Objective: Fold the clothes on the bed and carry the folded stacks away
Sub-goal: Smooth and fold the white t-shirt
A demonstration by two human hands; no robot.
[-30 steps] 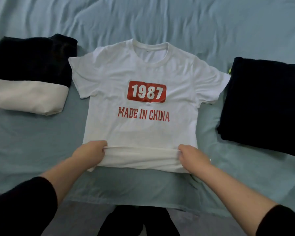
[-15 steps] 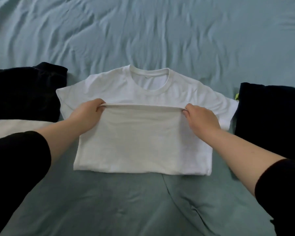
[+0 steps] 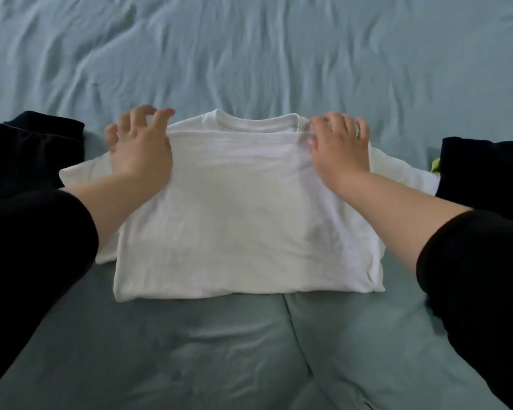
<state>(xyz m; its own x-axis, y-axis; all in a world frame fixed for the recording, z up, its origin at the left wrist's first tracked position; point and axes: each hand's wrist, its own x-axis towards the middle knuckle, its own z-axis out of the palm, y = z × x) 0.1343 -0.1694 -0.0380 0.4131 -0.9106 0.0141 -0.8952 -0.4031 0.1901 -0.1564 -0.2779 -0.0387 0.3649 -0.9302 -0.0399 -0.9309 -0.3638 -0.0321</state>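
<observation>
Tee (image 3: 243, 220) halved, hem lying between left hand (image 3: 139, 146) (splayed, holding nothing) and right hand (image 3: 341, 149), grip indeterminate; sleeve folds, stacking and carrying judged outstanding.

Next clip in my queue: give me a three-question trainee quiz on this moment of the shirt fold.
1. True or false: the white T-shirt lies fully unfolded on the bed sheet.
2. The shirt's folded-up hem ends just short of: A) the collar; B) a pillow; C) the bed's near edge.
3. Short answer: where are the left hand and right hand?
Key: 1 false; 2 A; 3 one at each end of the folded-up hem.
</observation>
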